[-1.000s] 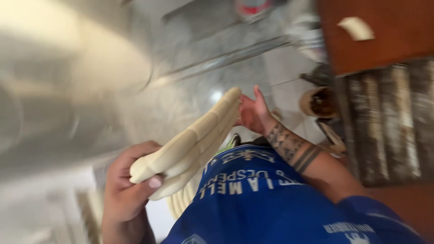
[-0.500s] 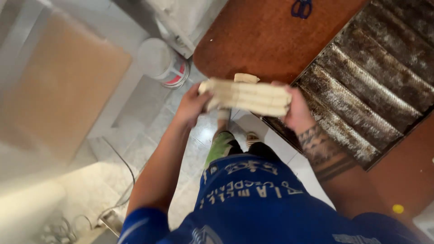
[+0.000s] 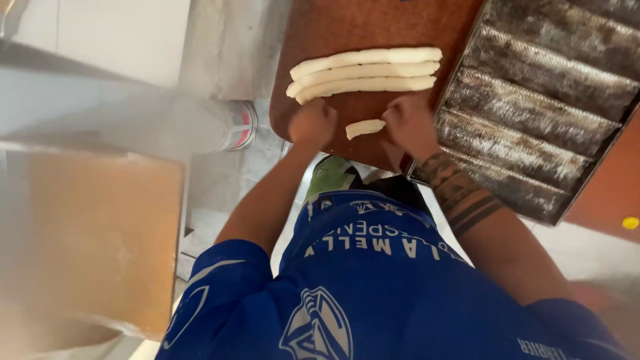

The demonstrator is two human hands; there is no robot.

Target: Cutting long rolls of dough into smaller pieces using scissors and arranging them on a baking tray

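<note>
While my left hand (image 3: 313, 123) rests curled on the brown desk (image 3: 333, 30), grip pressed together on nothing, my right hand (image 3: 408, 123) touches a short dough piece (image 3: 365, 128) between them, its grip unclear. Three dough strips (image 3: 365, 70) lie just beyond, beside a ridged metal tray (image 3: 533, 107).

Matt dough sticks (image 3: 365, 70) — smooth brown board (image 3: 347, 27).

Head camera, straight down (close overhead)
</note>
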